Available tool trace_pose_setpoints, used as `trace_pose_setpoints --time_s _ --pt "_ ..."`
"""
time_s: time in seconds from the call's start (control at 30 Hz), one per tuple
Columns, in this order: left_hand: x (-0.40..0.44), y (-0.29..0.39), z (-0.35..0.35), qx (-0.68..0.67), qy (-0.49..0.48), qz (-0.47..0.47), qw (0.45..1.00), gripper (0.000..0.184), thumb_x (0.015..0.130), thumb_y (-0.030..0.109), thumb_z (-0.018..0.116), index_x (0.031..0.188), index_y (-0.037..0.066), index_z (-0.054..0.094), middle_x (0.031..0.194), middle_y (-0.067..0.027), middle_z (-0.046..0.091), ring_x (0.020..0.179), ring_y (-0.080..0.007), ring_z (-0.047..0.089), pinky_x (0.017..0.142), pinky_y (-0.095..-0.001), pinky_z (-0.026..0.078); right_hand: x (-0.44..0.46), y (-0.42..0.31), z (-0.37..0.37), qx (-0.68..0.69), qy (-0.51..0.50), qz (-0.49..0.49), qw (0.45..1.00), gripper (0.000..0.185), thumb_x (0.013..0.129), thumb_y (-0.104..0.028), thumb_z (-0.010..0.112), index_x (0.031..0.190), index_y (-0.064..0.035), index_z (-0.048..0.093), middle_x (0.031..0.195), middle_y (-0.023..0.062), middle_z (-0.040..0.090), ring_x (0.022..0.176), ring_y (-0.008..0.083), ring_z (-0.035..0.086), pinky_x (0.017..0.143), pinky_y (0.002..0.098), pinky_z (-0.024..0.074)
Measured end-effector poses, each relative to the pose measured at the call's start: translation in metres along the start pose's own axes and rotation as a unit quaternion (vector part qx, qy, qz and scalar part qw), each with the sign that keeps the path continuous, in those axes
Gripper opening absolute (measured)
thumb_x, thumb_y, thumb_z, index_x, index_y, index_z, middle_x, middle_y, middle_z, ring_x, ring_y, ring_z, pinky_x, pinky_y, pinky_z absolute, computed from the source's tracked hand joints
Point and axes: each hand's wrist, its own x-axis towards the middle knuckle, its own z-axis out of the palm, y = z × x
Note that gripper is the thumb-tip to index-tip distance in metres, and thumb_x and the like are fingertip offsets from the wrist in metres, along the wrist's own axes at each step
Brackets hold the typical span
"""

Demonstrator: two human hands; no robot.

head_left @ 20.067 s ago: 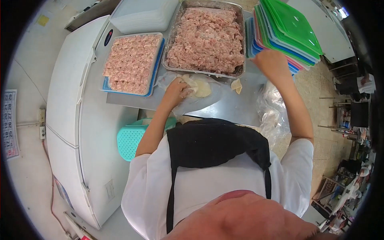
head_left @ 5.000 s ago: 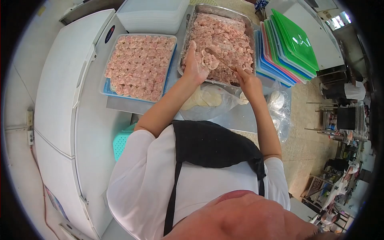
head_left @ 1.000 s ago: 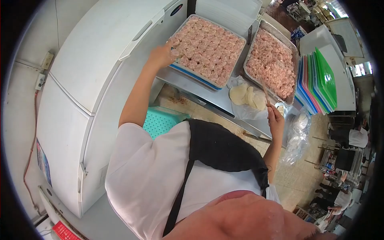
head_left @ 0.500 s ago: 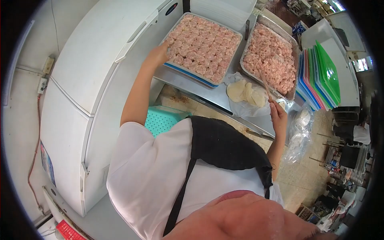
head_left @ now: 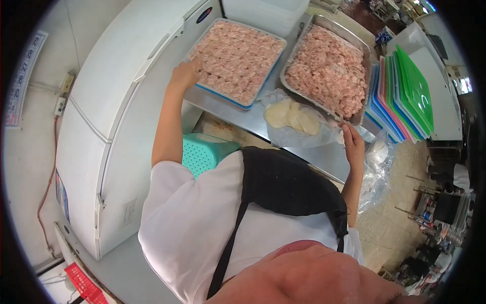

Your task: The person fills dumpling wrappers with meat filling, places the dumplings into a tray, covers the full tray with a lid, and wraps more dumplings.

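Note:
At the left edge of a tray packed with meat dumplings (head_left: 237,62), my left hand (head_left: 185,75) touches the dumplings at the lower left corner, its fingertips partly hidden. The thin stick-like tool (head_left: 338,112) is in my right hand (head_left: 353,138), with its far end over the minced meat (head_left: 328,71) in a deep metal pan (head_left: 287,80). Between the tray and my right hand, round pale wrappers (head_left: 292,116) lie overlapping on a clear plastic bag.
Coloured lids (head_left: 405,96) stand stacked right of the pan. White containers (head_left: 268,14) are behind the tray. A plastic bag (head_left: 375,172) hangs at the table's right end. A turquoise basket (head_left: 205,152) is below the table, and a white refrigerator (head_left: 116,101) stands left.
Since five seconds ago, my left hand has gone from above the pan, where it held a filled wrapper, to the tray's left edge. My right hand with the tool has drawn back to the pan's near edge.

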Motion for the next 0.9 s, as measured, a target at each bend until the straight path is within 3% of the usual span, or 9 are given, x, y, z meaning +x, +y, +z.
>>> trace_pose_setpoints --time_s 0.1,0.23,0.3,0.4,0.5,0.63,0.73,0.83,0.9 --pt "0.002 0.048 0.023 -0.115 0.197 0.245 0.942 0.058 0.082 0.02 0.062 0.136 0.015 0.042 0.107 -0.0188 0.064 0.101 -0.0372 0.06 0.086 -0.0458 0.047 0.013 -0.015 -0.016 -0.015 -0.049 0.059 0.997 0.034 0.097 -0.031 0.049 0.101 -0.0009 0.065 0.078 0.0112 0.061 0.071 0.0173 0.055 0.071 0.0316 0.0456" --pt "-0.05 0.206 -0.012 -0.293 -0.074 0.343 0.889 0.056 0.082 0.018 0.064 0.134 0.009 0.043 0.109 -0.0191 0.062 0.102 -0.0375 0.058 0.086 -0.0439 0.047 0.036 -0.028 -0.006 -0.052 -0.08 -0.037 0.995 0.031 0.096 -0.03 0.049 0.092 -0.0024 0.062 0.079 0.0155 0.062 0.075 0.0276 0.061 0.071 0.0378 0.0469" --pt "-0.061 0.245 -0.011 -0.282 -0.086 0.323 0.899 0.055 0.082 0.019 0.064 0.132 0.01 0.044 0.104 -0.0179 0.062 0.099 -0.0366 0.058 0.085 -0.0434 0.047 0.057 -0.004 0.004 -0.151 -0.05 -0.16 0.974 0.029 0.095 -0.029 0.05 0.089 -0.0031 0.061 0.08 0.0154 0.062 0.078 0.0333 0.061 0.069 0.0418 0.0477" --pt "-0.057 0.26 0.013 -0.328 -0.055 0.336 0.881 0.047 0.082 0.021 0.065 0.126 0.011 0.05 0.103 -0.0153 0.061 0.095 -0.0349 0.059 0.082 -0.0428 0.046 0.082 -0.009 -0.037 -0.298 -0.069 -0.176 0.936 0.026 0.092 -0.028 0.052 0.085 -0.0041 0.06 0.085 0.0154 0.063 0.079 0.0354 0.062 0.067 0.0459 0.0485" --pt "-0.056 0.264 0.056 -0.295 -0.045 0.358 0.885 0.036 0.081 0.02 0.066 0.114 0.009 0.057 0.1 -0.0145 0.06 0.094 -0.0338 0.058 0.082 -0.0424 0.045 0.105 -0.001 -0.052 -0.312 -0.04 -0.224 0.922 0.025 0.092 -0.026 0.051 0.084 -0.0046 0.062 0.082 0.0142 0.064 0.075 0.0337 0.063 0.064 0.0446 0.0509" --pt "-0.066 0.275 0.11 -0.232 0.0 0.415 0.88 0.023 0.078 0.018 0.068 0.097 0.006 0.06 0.095 -0.0137 0.058 0.095 -0.0325 0.055 0.083 -0.0413 0.044 0.104 0.037 -0.018 -0.361 -0.116 -0.232 0.896 0.022 0.088 -0.025 0.053 0.08 -0.0074 0.064 0.075 0.0128 0.064 0.072 0.0308 0.066 0.062 0.0423 0.0526" --pt "-0.075 0.271 0.118 -0.245 0.019 0.379 0.892 0.021 0.075 0.016 0.069 0.092 0.007 0.061 0.094 -0.012 0.058 0.095 -0.0324 0.054 0.085 -0.0411 0.043 0.085 0.044 -0.019 -0.385 -0.145 -0.267 0.872 0.02 0.085 -0.025 0.055 0.078 -0.0091 0.066 0.073 0.0116 0.065 0.071 0.0292 0.066 0.061 0.0412 0.0532" --pt "-0.066 0.261 0.12 -0.267 -0.051 0.385 0.882 0.019 0.078 0.018 0.069 0.092 0.006 0.063 0.098 -0.0118 0.059 0.099 -0.0305 0.055 0.085 -0.0391 0.045 0.094 0.027 -0.054 -0.413 -0.173 -0.28 0.849 0.019 0.084 -0.024 0.056 0.077 -0.0097 0.065 0.074 0.0104 0.065 0.07 0.0283 0.066 0.059 0.0414 0.0528" --pt "-0.07 0.257 0.109 -0.357 -0.096 0.314 0.874 0.02 0.082 0.02 0.067 0.095 0.006 0.064 0.102 -0.0102 0.06 0.101 -0.0266 0.056 0.085 -0.0358 0.046 0.101 -0.006 -0.078 -0.435 -0.194 -0.239 0.846 0.019 0.083 -0.024 0.056 0.075 -0.0094 0.065 0.074 0.0102 0.065 0.069 0.0281 0.066 0.057 0.0417 0.0522"
